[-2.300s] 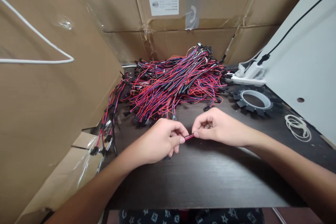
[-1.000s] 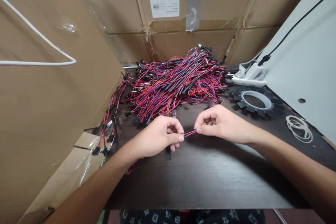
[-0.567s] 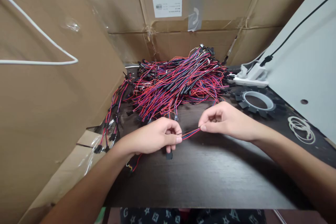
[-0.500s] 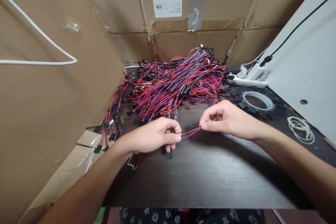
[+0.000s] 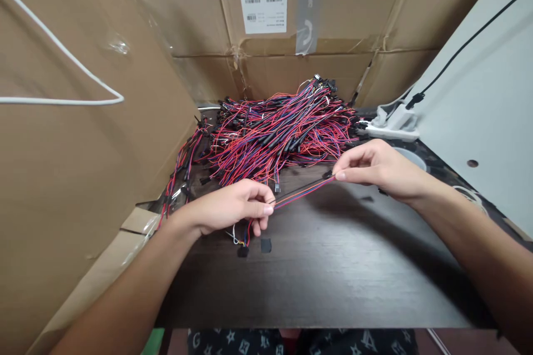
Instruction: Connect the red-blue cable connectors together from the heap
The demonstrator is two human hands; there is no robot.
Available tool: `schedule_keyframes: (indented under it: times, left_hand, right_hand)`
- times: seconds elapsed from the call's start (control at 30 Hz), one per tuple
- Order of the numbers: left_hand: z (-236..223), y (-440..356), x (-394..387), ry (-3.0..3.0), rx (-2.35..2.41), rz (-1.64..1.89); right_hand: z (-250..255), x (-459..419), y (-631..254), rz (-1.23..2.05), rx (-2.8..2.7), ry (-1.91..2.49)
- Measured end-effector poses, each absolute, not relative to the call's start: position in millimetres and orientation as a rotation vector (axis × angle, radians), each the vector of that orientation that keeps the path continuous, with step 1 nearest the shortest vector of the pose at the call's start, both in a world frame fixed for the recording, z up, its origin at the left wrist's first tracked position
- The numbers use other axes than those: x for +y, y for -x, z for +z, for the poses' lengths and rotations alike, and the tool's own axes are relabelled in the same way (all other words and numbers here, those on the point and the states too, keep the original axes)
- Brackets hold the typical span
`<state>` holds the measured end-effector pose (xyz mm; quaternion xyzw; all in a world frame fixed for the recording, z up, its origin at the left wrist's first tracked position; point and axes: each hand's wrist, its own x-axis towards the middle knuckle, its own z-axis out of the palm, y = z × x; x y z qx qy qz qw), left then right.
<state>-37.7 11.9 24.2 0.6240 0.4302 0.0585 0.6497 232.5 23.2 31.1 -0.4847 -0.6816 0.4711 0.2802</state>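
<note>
Only the head camera here, so it's one angle looking down at the dark table [image 5: 325, 283].

The thing being handled is a thin wire harness [image 5: 300, 191]: a few skinny strands, red, blue and what looks like orange or black, running side by side as one flat little bundle. It's stretched in a straight line between the two hands, sloping up from lower left to upper right, lifted just off the tabletop.

The left hand [image 5: 227, 212] has its fingers curled closed, thumb and forefinger pinching the low end of the harness. Just below those fingers the loose tail hangs down, with short red, white and dark strands ending in a small black connector [image 5: 242, 251] on the table. A second small black piece [image 5: 265, 245] lies right beside it.

The right hand [image 5: 377, 166] is also pinched shut, fingertips clamped on the high end of the harness, where there's a dark bit right at the fingertips.

Behind the fingers, further from the person, sits a big tangled heap of wires [image 5: 278, 133], red and blue with black plugs. Cardboard boxes [image 5: 333, 11] wall it all in.
</note>
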Motion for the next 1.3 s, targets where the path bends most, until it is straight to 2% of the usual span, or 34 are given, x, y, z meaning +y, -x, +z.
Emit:
schedule_keyframes:
  times: [0.3,0.83,1.3]
  left_hand:
    - [27.5,42.9,16.2,-1.371,1.022,0.180]
    - [32.1,35.5,14.3,-1.510,1.140,0.537]
    - [32.7,38.6,15.2,-1.622,1.221,0.465]
  right_hand:
    - [29.9,31.2,-247.1,1.246,-1.790,1.350]
    - [29.8,33.0,-254.9,1.197,-1.801,1.371]
    - [28.4,33.3,-255.6,1.215,-1.823,1.337]
